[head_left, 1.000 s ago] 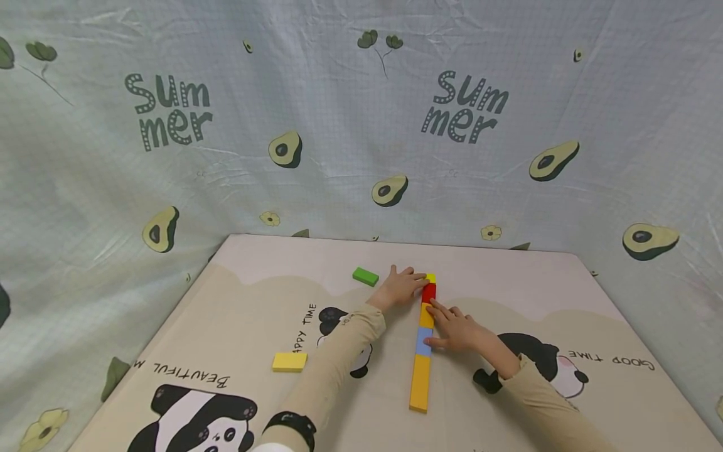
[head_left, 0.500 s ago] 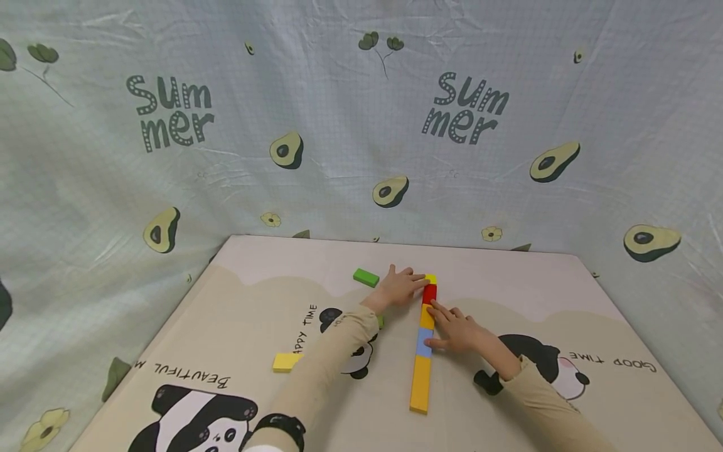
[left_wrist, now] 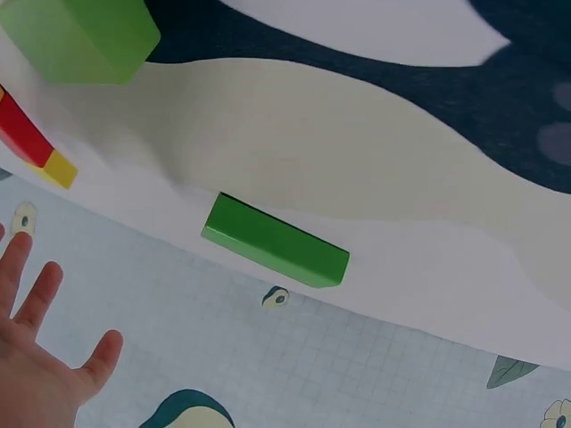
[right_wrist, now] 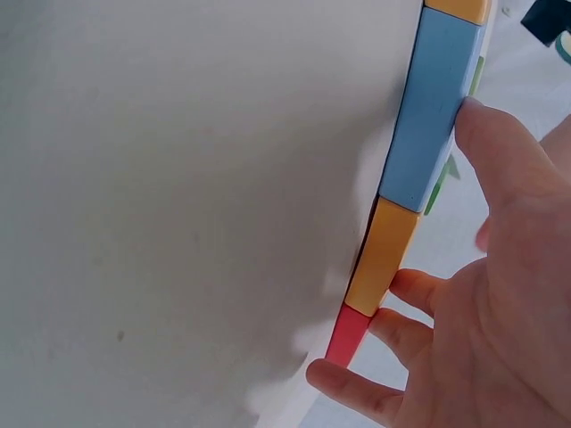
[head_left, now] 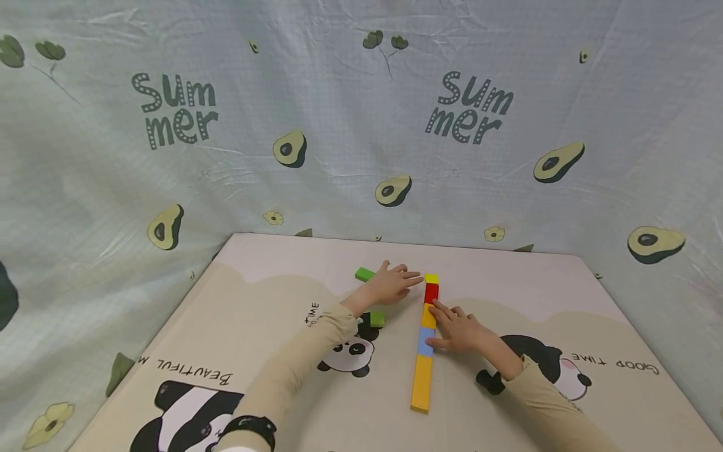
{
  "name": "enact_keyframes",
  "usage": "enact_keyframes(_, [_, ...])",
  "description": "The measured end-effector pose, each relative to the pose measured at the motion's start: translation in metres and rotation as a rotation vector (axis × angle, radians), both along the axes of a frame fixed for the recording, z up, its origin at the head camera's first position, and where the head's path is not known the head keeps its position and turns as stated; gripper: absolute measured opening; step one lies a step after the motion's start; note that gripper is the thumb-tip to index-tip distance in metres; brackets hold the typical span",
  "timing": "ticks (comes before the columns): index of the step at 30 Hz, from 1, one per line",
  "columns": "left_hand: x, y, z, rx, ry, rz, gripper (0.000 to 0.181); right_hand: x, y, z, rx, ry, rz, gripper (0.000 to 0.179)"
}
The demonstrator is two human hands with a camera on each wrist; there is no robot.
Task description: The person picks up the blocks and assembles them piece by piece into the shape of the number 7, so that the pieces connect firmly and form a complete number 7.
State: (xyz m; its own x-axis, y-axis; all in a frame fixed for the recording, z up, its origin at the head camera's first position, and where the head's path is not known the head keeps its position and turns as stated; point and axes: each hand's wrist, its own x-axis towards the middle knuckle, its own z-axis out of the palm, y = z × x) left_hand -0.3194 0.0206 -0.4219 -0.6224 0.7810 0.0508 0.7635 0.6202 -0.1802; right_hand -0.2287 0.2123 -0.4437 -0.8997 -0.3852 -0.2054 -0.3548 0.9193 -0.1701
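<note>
A straight row of blocks runs away from me in the head view: a long orange block (head_left: 421,384), a blue block (head_left: 426,342), a shorter orange block (head_left: 428,316), a red block (head_left: 432,293) and a yellow block (head_left: 432,278) at the far end. My right hand (head_left: 460,331) lies along the row's right side; in the right wrist view its fingertips touch the blocks without curling round them. Just left of the yellow block, my left hand (head_left: 388,285) hovers with spread fingers, holding nothing. Its palm partly covers a green block (head_left: 364,274).
A second green block (head_left: 377,319) lies on the panda print, left of the row. The panda-printed table cover (head_left: 480,420) meets a hanging avocado-print sheet (head_left: 339,113) at the back. My left sleeve (head_left: 282,370) crosses the table's left half.
My left hand has drawn left, away from the yellow end block. Its sleeve now hides the loose yellow block at left, and the second green block has come into view. My right hand stays put.
</note>
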Motion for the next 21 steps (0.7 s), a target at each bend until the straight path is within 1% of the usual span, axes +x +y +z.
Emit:
enact_keyframes(6, [0.011, -0.018, 0.004, 0.046, -0.007, -0.047, 0.043, 0.000, -0.001, -0.002, 0.002, 0.004, 0.002, 0.079])
enact_keyframes(15, [0.026, -0.047, 0.010, 0.066, 0.035, -0.147, 0.039, 0.000, 0.000, 0.002, 0.007, -0.007, -0.003, 0.080])
enact_keyframes(18, [0.032, -0.059, 0.012, 0.064, 0.043, -0.167, 0.038, 0.000, 0.000, 0.002, -0.005, -0.009, -0.002, 0.079])
enact_keyframes(21, [0.038, -0.070, 0.013, 0.068, 0.067, -0.183, 0.036, 0.001, 0.000, 0.001, -0.015, -0.004, 0.003, 0.079])
